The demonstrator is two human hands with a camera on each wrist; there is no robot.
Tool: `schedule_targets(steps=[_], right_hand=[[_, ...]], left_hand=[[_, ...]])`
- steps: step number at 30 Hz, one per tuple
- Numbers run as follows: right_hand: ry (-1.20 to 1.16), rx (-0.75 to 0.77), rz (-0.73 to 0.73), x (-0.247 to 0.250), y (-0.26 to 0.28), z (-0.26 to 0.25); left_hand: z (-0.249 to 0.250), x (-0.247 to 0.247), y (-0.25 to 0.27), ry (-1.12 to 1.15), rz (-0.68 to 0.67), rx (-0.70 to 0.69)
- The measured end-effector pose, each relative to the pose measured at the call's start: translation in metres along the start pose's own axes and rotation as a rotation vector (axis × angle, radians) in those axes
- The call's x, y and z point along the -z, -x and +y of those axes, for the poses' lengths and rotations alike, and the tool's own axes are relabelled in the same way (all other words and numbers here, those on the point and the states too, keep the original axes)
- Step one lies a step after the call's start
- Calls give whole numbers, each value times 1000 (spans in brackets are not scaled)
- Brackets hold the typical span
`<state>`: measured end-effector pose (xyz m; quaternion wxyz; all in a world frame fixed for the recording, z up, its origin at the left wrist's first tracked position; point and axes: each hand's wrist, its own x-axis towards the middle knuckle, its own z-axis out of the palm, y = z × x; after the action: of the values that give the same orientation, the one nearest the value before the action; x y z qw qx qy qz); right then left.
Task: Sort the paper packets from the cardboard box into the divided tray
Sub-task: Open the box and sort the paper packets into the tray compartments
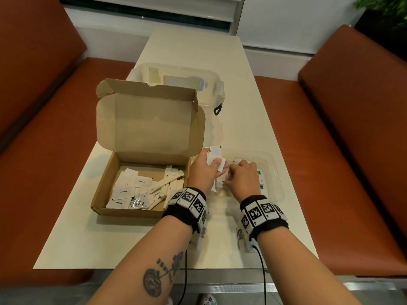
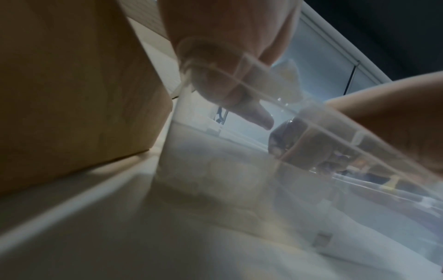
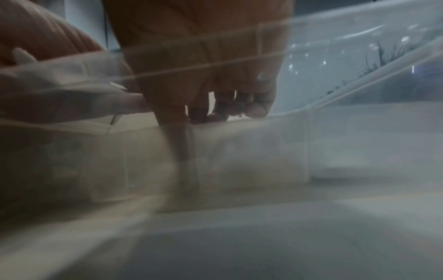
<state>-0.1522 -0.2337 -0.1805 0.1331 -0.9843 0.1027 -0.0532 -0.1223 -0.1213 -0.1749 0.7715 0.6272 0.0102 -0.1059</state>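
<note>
A bunch of white packets (image 1: 215, 158) is gripped in the left hand (image 1: 203, 170) as stock, while the right hand (image 1: 241, 177), fingers curled, sets one into the clear divided tray (image 1: 278, 177).

L hand (image 1: 203, 170) grips packets (image 1: 215, 158) — over tray (image 1: 278, 183)

Both forearms reach forward side by side over the table's near edge, each wrist in a black band of coded tiles. The left hand (image 1: 203, 170) is curled around white packets (image 1: 215, 158). The right hand (image 1: 241, 178), just beside it, has fingers bent downward; a ring shows on one finger.
</note>
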Motion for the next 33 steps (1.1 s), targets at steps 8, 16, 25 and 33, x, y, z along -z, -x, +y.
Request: schedule_targets(steps=[8, 16, 25, 33], right_hand=[[-707, -168, 151, 11, 3, 4], [-885, -179, 0, 27, 6, 7], [-835, -158, -31, 25, 3, 4], [-819, -258, 101, 33, -2, 14]], left_hand=[[3, 2, 2, -52, -71, 45], [5, 3, 4, -71, -165, 48], [3, 1, 2, -197, -109, 51], [4, -3, 0, -10, -55, 139]])
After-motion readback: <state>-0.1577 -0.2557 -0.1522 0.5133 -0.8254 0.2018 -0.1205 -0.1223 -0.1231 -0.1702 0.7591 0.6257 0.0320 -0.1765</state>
